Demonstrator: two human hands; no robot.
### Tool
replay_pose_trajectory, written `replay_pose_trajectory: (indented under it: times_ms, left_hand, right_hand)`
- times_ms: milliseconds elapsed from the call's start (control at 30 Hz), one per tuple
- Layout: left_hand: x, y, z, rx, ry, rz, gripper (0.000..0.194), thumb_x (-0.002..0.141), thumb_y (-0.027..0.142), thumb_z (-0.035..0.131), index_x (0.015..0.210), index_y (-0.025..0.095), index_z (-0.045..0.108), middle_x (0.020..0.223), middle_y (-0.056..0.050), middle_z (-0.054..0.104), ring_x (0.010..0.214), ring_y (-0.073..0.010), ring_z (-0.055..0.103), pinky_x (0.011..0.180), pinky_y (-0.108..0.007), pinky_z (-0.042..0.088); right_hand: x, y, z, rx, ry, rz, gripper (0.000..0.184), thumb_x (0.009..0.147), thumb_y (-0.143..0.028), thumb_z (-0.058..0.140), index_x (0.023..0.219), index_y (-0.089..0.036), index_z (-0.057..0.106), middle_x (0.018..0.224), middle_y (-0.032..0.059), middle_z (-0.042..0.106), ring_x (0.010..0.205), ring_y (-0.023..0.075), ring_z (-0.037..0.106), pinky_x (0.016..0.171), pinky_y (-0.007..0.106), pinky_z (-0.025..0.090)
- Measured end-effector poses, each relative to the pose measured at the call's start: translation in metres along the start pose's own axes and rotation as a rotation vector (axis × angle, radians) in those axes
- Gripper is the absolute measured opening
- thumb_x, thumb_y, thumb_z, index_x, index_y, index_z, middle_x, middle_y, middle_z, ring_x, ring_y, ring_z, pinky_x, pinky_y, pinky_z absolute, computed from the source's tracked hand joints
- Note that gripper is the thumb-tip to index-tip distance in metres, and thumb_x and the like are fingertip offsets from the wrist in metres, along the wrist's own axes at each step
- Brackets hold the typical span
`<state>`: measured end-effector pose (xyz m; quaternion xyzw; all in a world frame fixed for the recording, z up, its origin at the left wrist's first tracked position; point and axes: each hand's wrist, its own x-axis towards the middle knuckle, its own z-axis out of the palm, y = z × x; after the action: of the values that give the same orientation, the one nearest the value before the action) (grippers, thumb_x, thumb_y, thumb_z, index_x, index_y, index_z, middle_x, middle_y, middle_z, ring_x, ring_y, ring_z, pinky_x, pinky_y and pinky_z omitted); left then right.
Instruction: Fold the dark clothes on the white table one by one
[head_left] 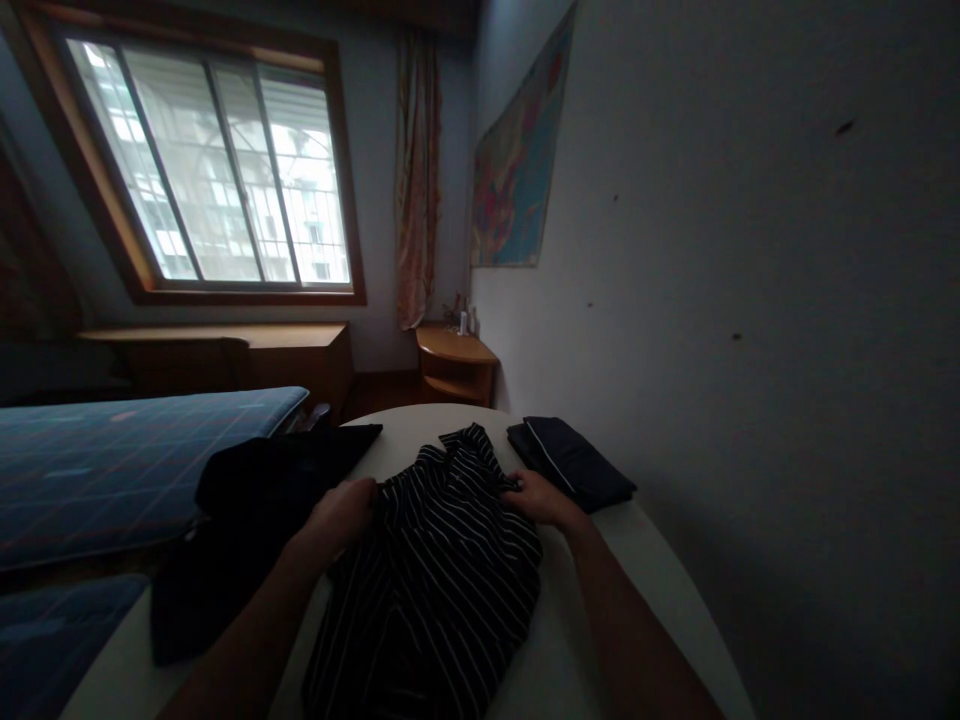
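A black shirt with thin white stripes [457, 550] lies on the pale round table [637, 620], its collar pointing away from me. My left hand [341, 515] is closed on the shirt's left shoulder edge, with the fingertips partly hidden. On the opposite shoulder edge, my right hand [540, 498] pinches the cloth between thumb and fingers. The fabric looks wrinkled across the middle, and its near end runs out of view at the bottom.
Dark folded clothing [574, 462] rests at the table's right edge by the wall. A loose black garment [247, 510] covers the left side. Beyond it is a bed with a blue checked mattress [150, 470]. A wooden corner shelf [457, 345] stands behind the table.
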<state>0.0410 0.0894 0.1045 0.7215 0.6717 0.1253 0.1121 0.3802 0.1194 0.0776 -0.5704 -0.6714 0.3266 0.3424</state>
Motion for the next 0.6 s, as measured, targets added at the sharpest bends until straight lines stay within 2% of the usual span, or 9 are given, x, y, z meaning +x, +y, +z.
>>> replay_pose_trajectory:
  times_ms: [67,133,200,267,300,333,433,500,600]
  left_hand:
    - [0.004,-0.002,-0.013,0.006,0.163,-0.07,0.029,0.085,0.02,0.043,0.099,0.018,0.069,0.104,-0.014,0.07,0.098,-0.0294,0.068,0.086,-0.038,0.051]
    - [0.008,-0.003,-0.023,-0.054,0.407,-0.108,0.038,0.092,0.024,0.036,0.116,0.016,0.064,0.12,-0.016,0.064,0.111,-0.0291,0.063,0.097,-0.04,0.048]
    - [0.01,-0.003,-0.026,-0.117,0.616,-0.093,0.046,0.093,0.029,0.037,0.131,0.011,0.055,0.138,-0.017,0.051,0.129,-0.0297,0.052,0.107,-0.039,0.043]
    - [0.01,0.001,-0.023,-0.111,0.677,-0.05,0.058,0.091,0.032,0.045,0.143,0.007,0.042,0.154,-0.019,0.031,0.143,-0.0319,0.034,0.114,-0.04,0.036]
    - [0.008,0.004,-0.02,-0.078,0.652,-0.036,0.063,0.089,0.032,0.049,0.146,0.007,0.039,0.157,-0.02,0.025,0.145,-0.0334,0.03,0.115,-0.041,0.035]
    - [0.006,0.009,-0.017,-0.034,0.588,-0.033,0.064,0.088,0.032,0.052,0.146,0.008,0.04,0.157,-0.021,0.026,0.144,-0.0348,0.032,0.114,-0.043,0.036]
    - [-0.006,0.028,-0.013,0.075,0.2,-0.075,0.048,0.09,0.04,0.05,0.13,0.014,0.057,0.132,-0.019,0.058,0.119,-0.0355,0.06,0.098,-0.048,0.049]
    - [-0.016,0.042,-0.012,0.128,-0.066,-0.072,0.046,0.091,0.051,0.048,0.115,0.016,0.065,0.111,-0.017,0.07,0.102,-0.0361,0.068,0.086,-0.048,0.053]
    - [-0.031,0.057,-0.008,0.173,-0.258,0.027,0.053,0.084,0.057,0.055,0.112,0.014,0.064,0.11,-0.019,0.072,0.102,-0.0375,0.068,0.083,-0.046,0.053]
  right_hand:
    - [0.002,-0.005,-0.01,-0.004,0.047,0.027,0.013,0.07,-0.02,0.067,0.082,-0.016,0.069,0.072,0.0036,0.073,0.069,0.0224,0.069,0.065,0.034,0.053]
    - [0.004,-0.014,-0.019,0.019,0.181,0.028,0.017,0.074,-0.025,0.068,0.087,-0.015,0.068,0.082,0.0066,0.074,0.078,0.0234,0.07,0.073,0.036,0.053]
    - [0.006,-0.023,-0.025,0.093,0.328,0.001,0.026,0.078,-0.032,0.067,0.097,-0.014,0.065,0.093,0.009,0.074,0.088,0.0237,0.07,0.081,0.038,0.053]
    - [0.006,-0.029,-0.026,0.195,0.365,-0.047,0.034,0.084,-0.035,0.063,0.111,-0.015,0.06,0.101,0.0097,0.073,0.094,0.0222,0.069,0.087,0.038,0.052]
    - [0.006,-0.031,-0.024,0.235,0.329,-0.064,0.038,0.086,-0.033,0.06,0.119,-0.015,0.056,0.105,0.0097,0.073,0.097,0.0209,0.069,0.088,0.037,0.052]
    - [0.006,-0.032,-0.022,0.253,0.267,-0.069,0.043,0.088,-0.031,0.059,0.127,-0.015,0.051,0.109,0.01,0.072,0.099,0.0198,0.069,0.09,0.037,0.052]
    - [0.003,-0.026,-0.017,0.153,0.054,0.029,0.055,0.09,-0.026,0.058,0.14,-0.013,0.04,0.119,0.0137,0.069,0.102,0.0191,0.068,0.091,0.034,0.052]
    - [0.0,-0.019,-0.015,0.009,-0.062,0.121,0.056,0.089,-0.029,0.062,0.139,-0.01,0.043,0.118,0.0163,0.069,0.102,0.0215,0.068,0.09,0.034,0.052]
    - [-0.005,-0.011,-0.016,-0.215,-0.174,0.16,0.053,0.084,-0.042,0.069,0.124,-0.009,0.06,0.116,0.0179,0.07,0.104,0.0268,0.067,0.089,0.035,0.051]
